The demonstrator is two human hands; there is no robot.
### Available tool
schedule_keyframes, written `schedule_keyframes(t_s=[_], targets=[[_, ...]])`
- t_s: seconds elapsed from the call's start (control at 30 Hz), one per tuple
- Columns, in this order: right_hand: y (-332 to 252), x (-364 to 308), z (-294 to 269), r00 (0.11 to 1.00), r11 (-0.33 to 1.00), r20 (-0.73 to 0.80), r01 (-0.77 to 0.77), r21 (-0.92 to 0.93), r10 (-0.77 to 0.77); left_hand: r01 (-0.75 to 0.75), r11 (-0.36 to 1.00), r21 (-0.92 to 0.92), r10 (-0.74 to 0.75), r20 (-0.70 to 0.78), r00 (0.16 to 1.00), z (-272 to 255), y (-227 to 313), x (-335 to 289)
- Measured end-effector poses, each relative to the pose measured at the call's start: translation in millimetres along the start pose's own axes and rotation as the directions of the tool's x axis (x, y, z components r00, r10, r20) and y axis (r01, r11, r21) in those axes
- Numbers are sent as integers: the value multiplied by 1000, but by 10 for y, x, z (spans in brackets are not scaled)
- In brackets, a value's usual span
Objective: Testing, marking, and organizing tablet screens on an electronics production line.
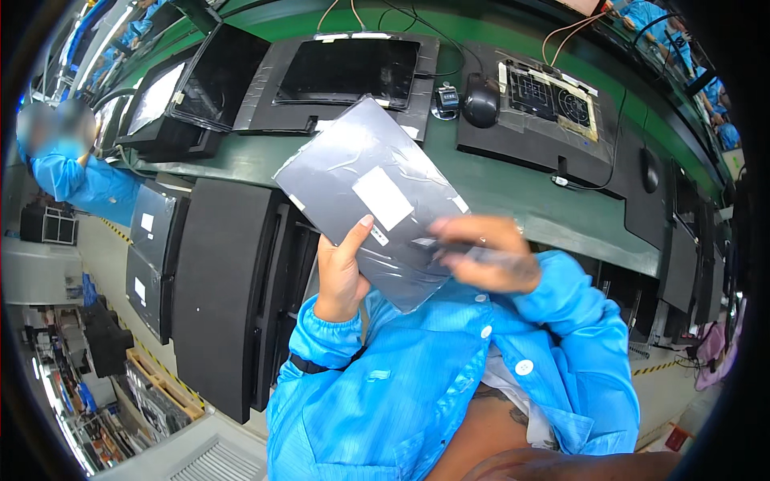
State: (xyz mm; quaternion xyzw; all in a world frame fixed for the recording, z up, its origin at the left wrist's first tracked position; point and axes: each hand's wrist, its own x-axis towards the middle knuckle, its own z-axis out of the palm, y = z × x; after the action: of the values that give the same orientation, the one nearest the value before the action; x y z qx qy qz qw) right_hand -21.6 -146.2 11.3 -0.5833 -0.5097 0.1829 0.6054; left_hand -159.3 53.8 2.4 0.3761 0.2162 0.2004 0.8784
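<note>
A flat dark-grey panel (333,156), wrapped in shiny clear film and bearing a white blank-looking label, is tilted up in front of my chest. My left hand (341,276) grips its lower left edge, with the thumb lying on the face beside a small white sticker. Over the lower right part of the panel is my right hand (497,252). Motion blurs its fingers, so whether they pinch anything cannot be made out. Blue sleeves cover both forearms.
On the green bench (521,210) lie a black-screened panel (349,72) on a dark pad, a black mouse (481,100), a small counter (447,100) and a black fixture (553,100) with cables. Black foam slabs (216,297) stand at left, near a person in blue (92,184).
</note>
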Motion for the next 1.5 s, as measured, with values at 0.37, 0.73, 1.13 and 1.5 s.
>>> schedule_keyframes(t_s=[0.37,0.73,1.13,1.5], targets=[[55,-147,387,916,596,216,-385,704,337,-6,1000,-17,4,-102,995,13,-223,-103],[155,-269,295,991,997,-134,-15,-80,4,-47,999,26,49,-100,994,109,-287,-108],[221,-249,265,997,998,-36,68,13,-68,-55,997,60,61,-98,993,118,-287,-133],[99,-246,-758,940,363,-334,-338,-868,75,-153,972,176,218,-449,867,-935,1372,-709]])
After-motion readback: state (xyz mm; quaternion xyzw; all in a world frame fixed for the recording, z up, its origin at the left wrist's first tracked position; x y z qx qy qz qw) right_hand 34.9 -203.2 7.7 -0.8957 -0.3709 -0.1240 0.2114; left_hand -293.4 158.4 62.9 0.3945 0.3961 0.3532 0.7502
